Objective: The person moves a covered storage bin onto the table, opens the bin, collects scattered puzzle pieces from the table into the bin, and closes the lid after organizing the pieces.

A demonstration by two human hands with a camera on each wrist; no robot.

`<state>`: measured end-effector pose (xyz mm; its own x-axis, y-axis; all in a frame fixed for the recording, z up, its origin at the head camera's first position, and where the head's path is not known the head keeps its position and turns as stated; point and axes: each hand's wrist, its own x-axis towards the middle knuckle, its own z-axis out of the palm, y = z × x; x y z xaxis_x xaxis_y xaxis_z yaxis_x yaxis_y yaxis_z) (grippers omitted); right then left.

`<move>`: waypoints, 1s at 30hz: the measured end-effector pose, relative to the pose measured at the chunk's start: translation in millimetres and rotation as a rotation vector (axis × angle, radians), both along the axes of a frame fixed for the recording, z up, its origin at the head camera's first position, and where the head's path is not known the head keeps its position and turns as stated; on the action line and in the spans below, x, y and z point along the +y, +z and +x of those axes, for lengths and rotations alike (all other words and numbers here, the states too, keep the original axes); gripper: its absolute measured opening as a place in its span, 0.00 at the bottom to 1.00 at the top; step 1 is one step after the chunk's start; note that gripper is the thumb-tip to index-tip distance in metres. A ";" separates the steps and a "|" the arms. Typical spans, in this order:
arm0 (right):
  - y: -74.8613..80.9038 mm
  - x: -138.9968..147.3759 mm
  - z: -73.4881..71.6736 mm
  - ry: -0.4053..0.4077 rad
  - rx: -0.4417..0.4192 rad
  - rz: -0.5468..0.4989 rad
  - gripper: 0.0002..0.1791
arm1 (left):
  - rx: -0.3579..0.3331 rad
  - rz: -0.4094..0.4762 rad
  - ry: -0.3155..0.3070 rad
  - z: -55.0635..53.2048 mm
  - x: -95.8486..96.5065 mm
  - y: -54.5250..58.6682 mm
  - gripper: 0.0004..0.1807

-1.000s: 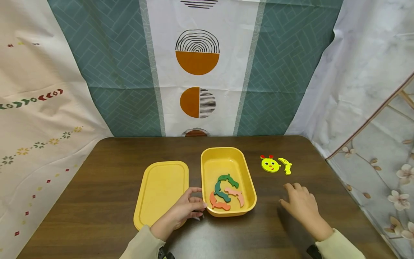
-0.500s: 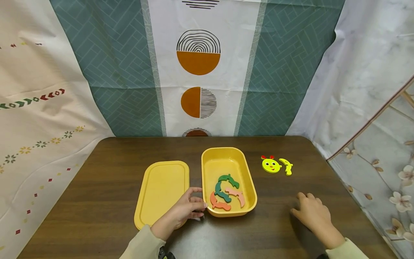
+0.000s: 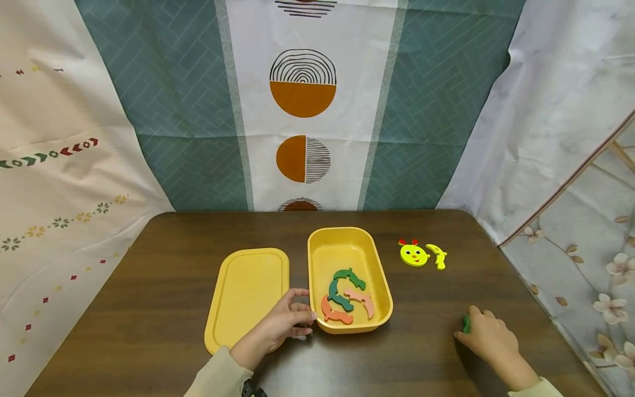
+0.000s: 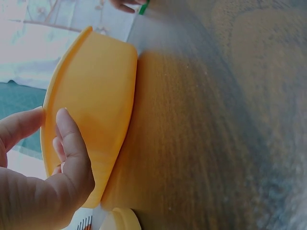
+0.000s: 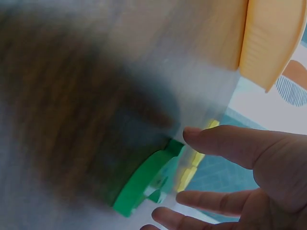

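Note:
In the head view my left hand (image 3: 278,325) is at the left side of a yellow box (image 3: 382,286). The left wrist view has its thumb at the box's rim (image 4: 46,100) and the other fingers loosely bent beside the outer wall. My right hand (image 3: 493,339) is low over the table's right part. A green curved puzzle piece (image 3: 467,324) shows beside its thumb and index finger. In the right wrist view this green piece (image 5: 144,179) lies just past the spread thumb and fingers. Inside the box are two green pieces (image 3: 341,298) and two orange-pink ones (image 3: 336,315).
A yellow lid (image 3: 248,292) lies flat left of the box. At the back right of the brown table (image 3: 149,309) lie a yellow smiling face piece (image 3: 413,255) with red tips and a yellow curved piece (image 3: 438,257). Patterned curtains (image 3: 188,110) hang behind.
My right hand has moved right and toward me, and the green piece beside it has come into sight. My left hand, the box and the lid have stayed put.

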<state>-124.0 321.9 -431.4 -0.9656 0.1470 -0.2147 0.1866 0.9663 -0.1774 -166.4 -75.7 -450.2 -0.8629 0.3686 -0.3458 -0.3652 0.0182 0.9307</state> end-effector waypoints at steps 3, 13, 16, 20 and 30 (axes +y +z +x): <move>-3.4 3.8 2.5 -0.012 0.002 -0.006 0.39 | -0.002 -0.001 -0.001 1.8 0.2 -1.3 0.33; -5.4 9.6 6.0 -0.001 0.028 -0.029 0.34 | 0.003 0.003 0.000 1.2 0.3 -1.8 0.33; -7.1 10.5 5.6 0.005 0.052 -0.032 0.29 | 0.005 0.003 -0.001 0.9 -0.1 -1.2 0.33; -9.3 11.6 3.8 0.003 0.049 -0.046 0.26 | 0.005 0.003 -0.001 1.0 -0.9 -0.7 0.33; -7.9 12.8 2.4 -0.009 0.018 -0.062 0.26 | 0.018 0.003 -0.006 1.2 -0.4 -0.5 0.33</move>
<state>-121.6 334.7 -439.3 -0.9681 0.1422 -0.2061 0.1910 0.9517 -0.2403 -165.2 -76.1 -450.6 -0.8667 0.3748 -0.3292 -0.3482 0.0180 0.9372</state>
